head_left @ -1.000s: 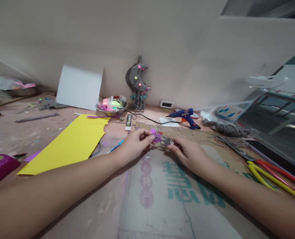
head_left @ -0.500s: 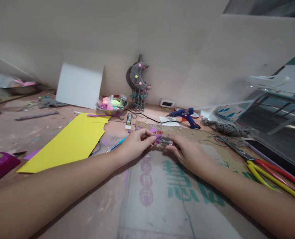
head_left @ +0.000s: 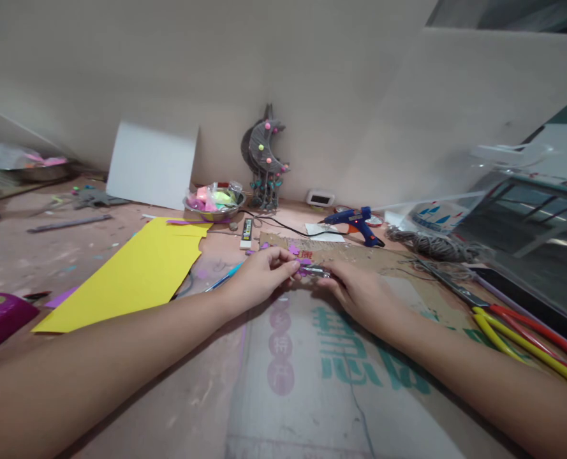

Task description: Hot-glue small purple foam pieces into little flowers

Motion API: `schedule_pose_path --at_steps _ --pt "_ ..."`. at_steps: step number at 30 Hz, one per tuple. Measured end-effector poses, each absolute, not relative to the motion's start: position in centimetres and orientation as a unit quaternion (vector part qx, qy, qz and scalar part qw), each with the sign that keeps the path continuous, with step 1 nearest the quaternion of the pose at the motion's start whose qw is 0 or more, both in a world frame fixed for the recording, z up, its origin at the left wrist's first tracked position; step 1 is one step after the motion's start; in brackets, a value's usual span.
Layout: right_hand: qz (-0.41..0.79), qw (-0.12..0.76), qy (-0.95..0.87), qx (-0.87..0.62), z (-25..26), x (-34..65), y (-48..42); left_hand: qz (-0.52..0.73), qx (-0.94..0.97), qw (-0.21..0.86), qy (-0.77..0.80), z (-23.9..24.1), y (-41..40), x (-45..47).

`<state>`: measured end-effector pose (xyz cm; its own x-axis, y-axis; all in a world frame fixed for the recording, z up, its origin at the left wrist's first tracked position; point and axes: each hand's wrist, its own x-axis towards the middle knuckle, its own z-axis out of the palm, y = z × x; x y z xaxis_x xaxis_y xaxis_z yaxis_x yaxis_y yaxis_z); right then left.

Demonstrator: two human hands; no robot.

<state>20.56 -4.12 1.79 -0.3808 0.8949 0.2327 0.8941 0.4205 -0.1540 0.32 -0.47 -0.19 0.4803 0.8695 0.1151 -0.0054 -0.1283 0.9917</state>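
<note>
Between the fingertips of my left hand (head_left: 264, 275) is a small purple paper cutout (head_left: 305, 262), pinched at its edge. My right hand (head_left: 362, 293) is closed round a small silvery metal tool (head_left: 316, 271), whose far end meets the cutout; its exact kind is too small to tell. Both hands are just above a printed cardboard sheet (head_left: 307, 408). Another purple cutout (head_left: 294, 248) lies on the board beyond my fingers. By my left wrist lies a blue pen (head_left: 224, 278).
Yellow paper (head_left: 130, 277) lies to the left, a magenta tape dispenser (head_left: 3, 319) beyond it. At the back are a bowl of clay packs (head_left: 215, 203), a decorated moon ornament (head_left: 266, 150) and a blue glue gun (head_left: 354, 223). Red-and-yellow-handled scissors (head_left: 513, 319) and grey yarn (head_left: 434, 245) lie right.
The purple cutout and the metal tool have shifted slightly between my fingers. Both hands stay in almost the same place.
</note>
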Motion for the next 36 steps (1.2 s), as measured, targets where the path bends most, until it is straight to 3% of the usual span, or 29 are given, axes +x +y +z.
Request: schedule_pose_path --at_steps 10,18,26,36 --pt "0.021 0.171 -0.826 -0.537 1.6 20.7 -4.0 0.388 0.619 0.594 0.337 0.4 -0.8 0.4" --pt "0.092 0.400 -0.723 -0.555 3.0 20.3 -4.3 0.384 0.639 0.564 0.356 0.4 -0.7 0.4" --pt "0.254 0.342 -0.716 -0.554 2.9 18.9 -5.1 0.359 0.681 0.524 0.364 0.5 -1.0 0.1" --pt "0.320 0.322 -0.700 -0.552 1.8 19.1 -4.7 0.337 0.697 0.534 0.340 0.2 -1.2 0.1"
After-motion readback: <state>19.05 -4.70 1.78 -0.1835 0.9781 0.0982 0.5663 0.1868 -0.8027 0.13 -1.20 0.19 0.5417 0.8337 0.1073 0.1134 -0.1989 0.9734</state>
